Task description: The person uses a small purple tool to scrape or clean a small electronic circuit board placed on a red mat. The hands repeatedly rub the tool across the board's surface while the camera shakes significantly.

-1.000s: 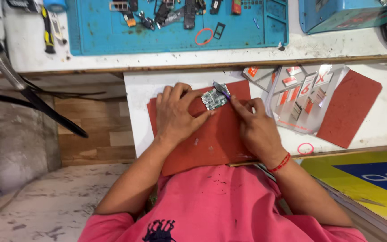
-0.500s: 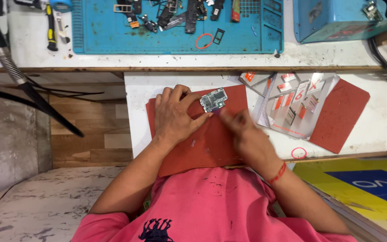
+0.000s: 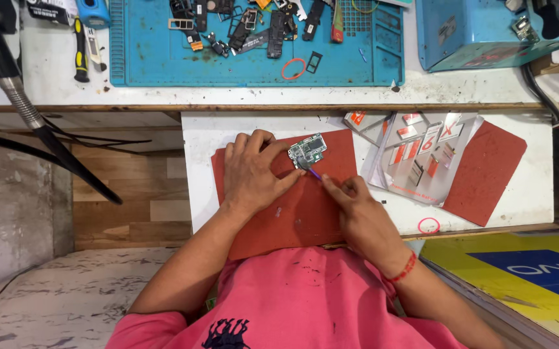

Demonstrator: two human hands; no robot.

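Left hand lying on red mat, fingertips pinching circuit board edge. Right hand pinching thin purple tool, tip touching board just below left fingertips. Clear plastic packet lying beyond right fingers.

Circuit board components too small to resolve; thin tool mostly hidden in right hand; blue box cropped at top edge.

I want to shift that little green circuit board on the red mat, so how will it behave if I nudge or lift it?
The circuit board looks thin, flat and rigid, so it probably slides rather than rolls or tips. It is small, likely light, which may be why the left hand steadies it. Its exposed parts look fragile; the right hand works with only a fine tool.
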